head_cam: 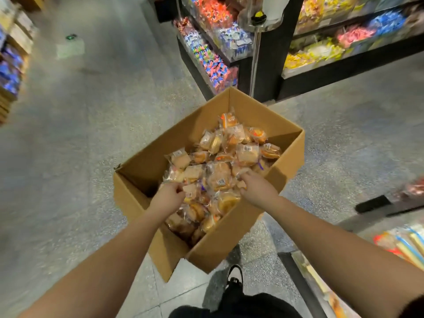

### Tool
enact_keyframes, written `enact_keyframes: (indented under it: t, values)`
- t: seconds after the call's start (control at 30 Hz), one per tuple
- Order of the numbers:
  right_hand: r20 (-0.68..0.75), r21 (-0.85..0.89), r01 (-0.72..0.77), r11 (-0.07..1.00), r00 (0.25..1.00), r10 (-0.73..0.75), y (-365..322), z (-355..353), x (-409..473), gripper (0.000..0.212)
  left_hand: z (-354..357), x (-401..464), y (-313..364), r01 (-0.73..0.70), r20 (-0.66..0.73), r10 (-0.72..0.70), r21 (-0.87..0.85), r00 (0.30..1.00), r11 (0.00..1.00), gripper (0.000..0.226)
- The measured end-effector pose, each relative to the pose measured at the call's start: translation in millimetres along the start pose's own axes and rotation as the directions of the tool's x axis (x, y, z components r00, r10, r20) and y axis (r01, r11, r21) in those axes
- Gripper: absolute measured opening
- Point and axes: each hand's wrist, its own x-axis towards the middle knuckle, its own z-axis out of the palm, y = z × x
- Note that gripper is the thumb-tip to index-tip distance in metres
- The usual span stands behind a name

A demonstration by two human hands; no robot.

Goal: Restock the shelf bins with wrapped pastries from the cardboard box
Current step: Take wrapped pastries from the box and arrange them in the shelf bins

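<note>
An open cardboard box [146, 161] stands on the floor in front of me, heaped with several clear-wrapped golden pastries [220, 177]. Both of my arms reach down into it. My left hand [167, 197] is at the near left of the heap, fingers curled round a wrapped pastry with a barcode label. My right hand [257, 188] is at the near right side, its fingers curled into the wrappers and pinching a pastry. Each hand's fingertips are partly hidden among the packets.
Black shelf bins [220, 63] of coloured wrapped sweets rise behind the box, with more bins [332, 47] to the right. Another shelf edge [403, 244] is at my lower right. Shelving [11, 72] lines the far left. My shoe [235, 275] is just behind the box.
</note>
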Motion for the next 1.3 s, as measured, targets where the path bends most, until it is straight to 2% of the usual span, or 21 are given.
enact_keyframes:
  t: [0.1, 0.23, 0.37, 0.43, 0.53, 0.67, 0.8, 0.9, 1.0, 1.13, 1.23, 1.3]
  values:
    - [0.095, -0.131, 0.041, 0.991, 0.995, -0.029, -6, 9, 39, 0.039, -4, 38, -9, 0.029, 0.018, -0.029, 0.000, 0.999, 1.000, 0.018]
    - [0.154, -0.237, 0.066, 0.969, 0.988, -0.029, -13, 28, 81, 0.046, -7, 94, -18, 0.175, 0.046, -0.170, -0.156, 0.984, 0.972, 0.041]
    - [0.183, -0.269, -0.004, 0.963, 0.982, 0.055, -15, 47, 108, 0.061, -1, 146, -32, 0.355, 0.151, -0.321, -0.439, 0.935, 0.825, 0.054]
    - [0.205, -0.298, -0.043, 0.953, 0.973, 0.108, -17, 56, 117, 0.067, 2, 173, -38, 0.424, 0.213, -0.367, -0.519, 0.905, 0.743, 0.064]
    - [0.290, -0.370, -0.084, 0.925, 0.935, 0.201, -20, 67, 131, 0.075, 8, 210, -47, 0.475, 0.264, -0.398, -0.565, 0.879, 0.674, 0.075]
    - [0.349, -0.439, -0.139, 0.888, 0.884, 0.312, -26, 78, 142, 0.079, 20, 245, -52, 0.482, 0.299, -0.380, -0.604, 0.875, 0.635, 0.066]
    - [0.300, -0.406, -0.226, 0.885, 0.882, 0.363, -33, 91, 145, 0.082, 34, 265, -55, 0.478, 0.297, -0.377, -0.619, 0.877, 0.623, 0.075]
    - [0.264, -0.367, -0.234, 0.900, 0.902, 0.342, -38, 98, 150, 0.091, 40, 276, -56, 0.476, 0.282, -0.392, -0.640, 0.876, 0.603, 0.080]
    - [0.240, -0.349, -0.193, 0.917, 0.928, 0.286, -39, 105, 151, 0.084, 45, 283, -54, 0.479, 0.303, -0.375, -0.629, 0.876, 0.612, 0.078]
    - [0.215, -0.298, -0.246, 0.922, 0.924, 0.316, -42, 98, 146, 0.077, 43, 282, -55, 0.432, 0.294, -0.317, -0.622, 0.902, 0.653, 0.065]
    - [0.170, -0.159, -0.341, 0.926, 0.915, 0.366, -49, 89, 136, 0.072, 33, 274, -56, 0.401, 0.284, -0.284, -0.633, 0.916, 0.662, 0.064]
    - [0.119, 0.035, -0.435, 0.900, 0.896, 0.429, -58, 82, 123, 0.070, 21, 264, -56, 0.371, 0.268, -0.257, -0.649, 0.928, 0.664, 0.057]
